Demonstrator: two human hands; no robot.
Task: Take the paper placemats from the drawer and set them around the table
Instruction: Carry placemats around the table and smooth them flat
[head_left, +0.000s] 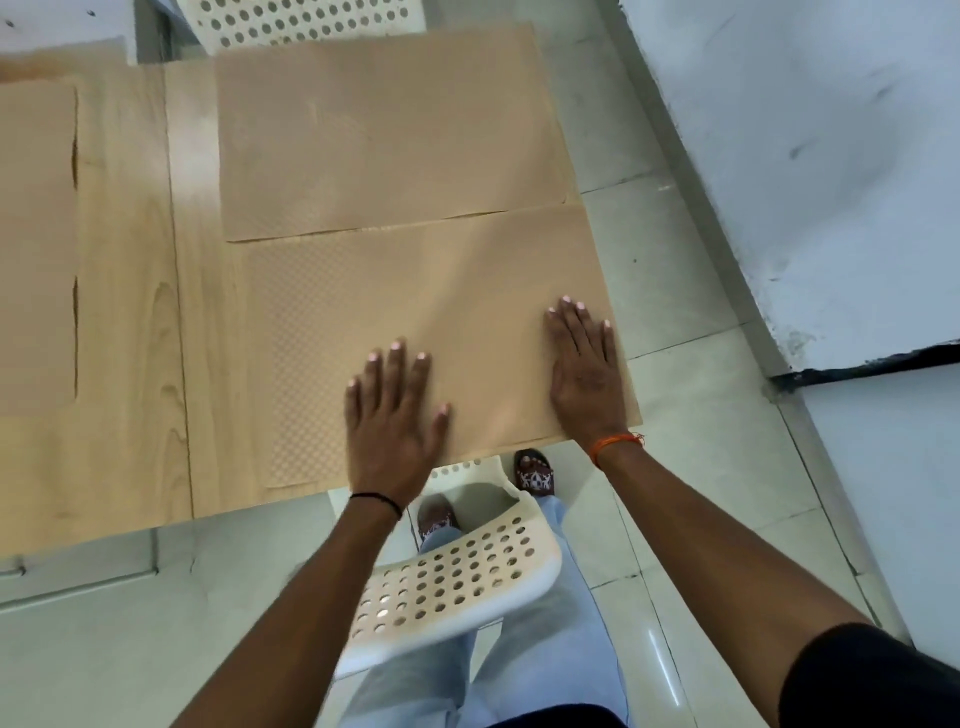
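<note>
Pressing a brown paper placemat (415, 312) flat onto the pale wood-grain table (130, 364) with both hands.

Lying palm-down at the frame's centre, the left hand (392, 421) and right hand (584, 364) are resting with straight, spread fingers, gripping nothing, on the rectangular sheet with its fine dotted embossing. A second placemat (384, 135) is lying just above it, edges nearly meeting, and a third (36, 249) is sitting at the left edge. A white perforated plastic chair (457, 577) is standing below the table's edge.
</note>
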